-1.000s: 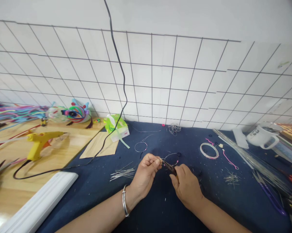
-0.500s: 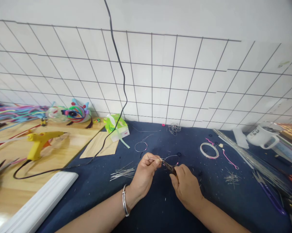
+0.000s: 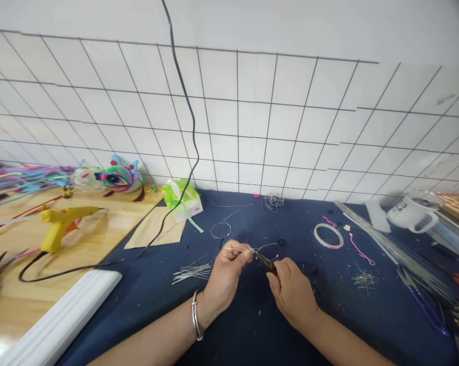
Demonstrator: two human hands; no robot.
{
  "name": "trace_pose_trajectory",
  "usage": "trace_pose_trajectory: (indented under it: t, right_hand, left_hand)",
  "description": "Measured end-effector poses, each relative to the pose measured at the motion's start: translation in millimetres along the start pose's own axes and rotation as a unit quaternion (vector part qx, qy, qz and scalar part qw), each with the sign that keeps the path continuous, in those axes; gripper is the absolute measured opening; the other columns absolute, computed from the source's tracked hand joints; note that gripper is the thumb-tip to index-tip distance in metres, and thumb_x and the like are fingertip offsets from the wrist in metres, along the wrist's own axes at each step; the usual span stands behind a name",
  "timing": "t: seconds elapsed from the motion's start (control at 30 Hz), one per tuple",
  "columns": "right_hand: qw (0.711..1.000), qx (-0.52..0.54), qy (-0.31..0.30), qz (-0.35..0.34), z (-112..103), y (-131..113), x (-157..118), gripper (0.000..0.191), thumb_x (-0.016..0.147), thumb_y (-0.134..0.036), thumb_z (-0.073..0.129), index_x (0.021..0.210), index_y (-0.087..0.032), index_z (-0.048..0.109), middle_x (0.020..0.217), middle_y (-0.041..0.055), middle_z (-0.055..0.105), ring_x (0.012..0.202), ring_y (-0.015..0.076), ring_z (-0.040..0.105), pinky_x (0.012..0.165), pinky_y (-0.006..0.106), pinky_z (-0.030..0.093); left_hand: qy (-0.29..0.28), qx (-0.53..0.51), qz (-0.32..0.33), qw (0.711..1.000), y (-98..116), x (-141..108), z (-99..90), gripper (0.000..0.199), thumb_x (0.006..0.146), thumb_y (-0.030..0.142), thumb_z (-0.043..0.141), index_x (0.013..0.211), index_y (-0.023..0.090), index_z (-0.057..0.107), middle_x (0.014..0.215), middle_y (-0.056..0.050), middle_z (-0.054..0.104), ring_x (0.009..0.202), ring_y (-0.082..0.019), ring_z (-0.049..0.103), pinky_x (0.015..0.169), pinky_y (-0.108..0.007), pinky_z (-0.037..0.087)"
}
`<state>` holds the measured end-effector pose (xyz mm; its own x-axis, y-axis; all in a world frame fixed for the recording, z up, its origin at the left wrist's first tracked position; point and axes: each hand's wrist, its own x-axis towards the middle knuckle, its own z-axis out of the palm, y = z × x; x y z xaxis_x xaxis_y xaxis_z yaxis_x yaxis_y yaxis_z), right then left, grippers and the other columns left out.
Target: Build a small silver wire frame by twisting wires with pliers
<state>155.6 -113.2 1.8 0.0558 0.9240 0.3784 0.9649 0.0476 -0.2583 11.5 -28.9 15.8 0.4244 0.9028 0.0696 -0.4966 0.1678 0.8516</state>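
Between thumb and fingers, my left hand (image 3: 229, 269) pinches a thin silvery wire (image 3: 235, 249). My right hand (image 3: 292, 290) is wrapped round dark-handled pliers (image 3: 265, 261), whose jaw tips meet the wire right beside my left fingertips. A thin curved length with a pink bit at its end shows behind the pliers; whether it joins the held wire I cannot tell. Left of my left hand lies a bundle of cut wires (image 3: 191, 273) on the dark blue cloth (image 3: 248, 325). A thin wire ring (image 3: 221, 231) lies beyond my hands.
A yellow glue gun (image 3: 65, 223) rests on the wooden board at left, its black cord crossing the cloth. Right of my hands are a roll of tape (image 3: 329, 236), wire scraps (image 3: 364, 279), purple-handled scissors (image 3: 423, 305), long wires (image 3: 389, 244) and a white mug (image 3: 414, 211).
Both hands keep nearly the same pose, with the pliers still at the wire by my left fingertips. The view has shifted very slightly.
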Motion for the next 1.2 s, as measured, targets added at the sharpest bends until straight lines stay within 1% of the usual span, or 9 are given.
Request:
trace_pose_trajectory:
  t: [0.13, 0.3, 0.57, 0.73, 0.83, 1.03, 1.2]
  right_hand:
    - [1.0, 0.006, 0.001, -0.001, -1.1, -0.3, -0.1, 0.022, 0.088, -0.032, 0.035, 0.087, -0.017, 0.05, 0.081, 0.0063, 0.05, 0.077, 0.0178, 0.049, 0.068, 0.03, 0.042]
    - [1.0, 0.016, -0.01, 0.009, -3.3, -1.3, -0.1, 0.021, 0.089, -0.032, 0.035, 0.085, -0.017, 0.05, 0.081, 0.0059, 0.05, 0.076, 0.0178, 0.049, 0.068, 0.03, 0.042]
    - [1.0, 0.02, -0.007, 0.003, -0.6, 0.5, 0.5, 0.021, 0.089, -0.031, 0.035, 0.087, -0.017, 0.05, 0.082, 0.0063, 0.05, 0.077, 0.0177, 0.049, 0.068, 0.03, 0.042]
    - [1.0, 0.009, -0.004, 0.003, 0.9, 0.5, -0.1, 0.022, 0.089, -0.031, 0.034, 0.081, -0.018, 0.05, 0.078, 0.0054, 0.05, 0.074, 0.0169, 0.049, 0.067, 0.029, 0.041]
    - [1.0, 0.005, -0.002, 0.0, 1.1, -0.3, -0.6, 0.021, 0.089, -0.03, 0.034, 0.083, -0.018, 0.05, 0.079, 0.0054, 0.05, 0.075, 0.0171, 0.049, 0.068, 0.03, 0.041]
    - [0.999, 0.025, -0.016, 0.015, -2.3, -2.3, 0.0, 0.022, 0.089, -0.03, 0.034, 0.079, -0.018, 0.05, 0.078, 0.0046, 0.05, 0.074, 0.0164, 0.049, 0.067, 0.028, 0.041]
    - [0.999, 0.044, -0.009, 0.015, -3.5, -2.1, -0.2, 0.02, 0.089, -0.031, 0.035, 0.08, -0.018, 0.049, 0.079, 0.0049, 0.05, 0.074, 0.0165, 0.049, 0.066, 0.028, 0.041]
  left_hand:
    - [0.002, 0.001, -0.001, 1.0, -0.3, 0.4, -0.2, 0.008, 0.078, 0.016, 0.058, 0.077, 0.016, 0.05, 0.078, -0.001, 0.054, 0.073, -0.01, 0.049, 0.072, -0.026, 0.037]
    - [0.004, 0.007, 0.004, 1.0, 0.4, 0.6, -0.5, 0.008, 0.078, 0.016, 0.058, 0.076, 0.016, 0.05, 0.078, 0.0, 0.053, 0.072, -0.01, 0.048, 0.072, -0.025, 0.037]
    - [0.001, 0.009, 0.002, 1.0, 1.3, 0.0, 0.0, 0.009, 0.077, 0.015, 0.058, 0.074, 0.016, 0.049, 0.077, 0.0, 0.053, 0.072, -0.01, 0.048, 0.072, -0.025, 0.036]
    - [-0.008, 0.009, 0.008, 1.0, 3.7, 0.7, 1.2, 0.009, 0.078, 0.015, 0.057, 0.074, 0.016, 0.049, 0.075, 0.0, 0.052, 0.072, -0.01, 0.048, 0.071, -0.026, 0.036]
    - [-0.011, 0.011, 0.011, 1.0, 4.8, 0.6, 1.3, 0.009, 0.077, 0.015, 0.057, 0.074, 0.016, 0.049, 0.075, 0.0, 0.052, 0.072, -0.01, 0.048, 0.071, -0.026, 0.037]
    - [0.005, 0.039, 0.024, 0.999, 3.0, 0.2, 0.4, 0.009, 0.076, 0.015, 0.058, 0.075, 0.016, 0.05, 0.078, -0.001, 0.054, 0.074, -0.011, 0.049, 0.074, -0.027, 0.037]
    - [0.001, 0.006, 0.003, 1.0, 0.9, 0.1, 0.3, 0.008, 0.078, 0.016, 0.057, 0.076, 0.016, 0.05, 0.079, -0.001, 0.054, 0.073, -0.011, 0.049, 0.073, -0.026, 0.037]
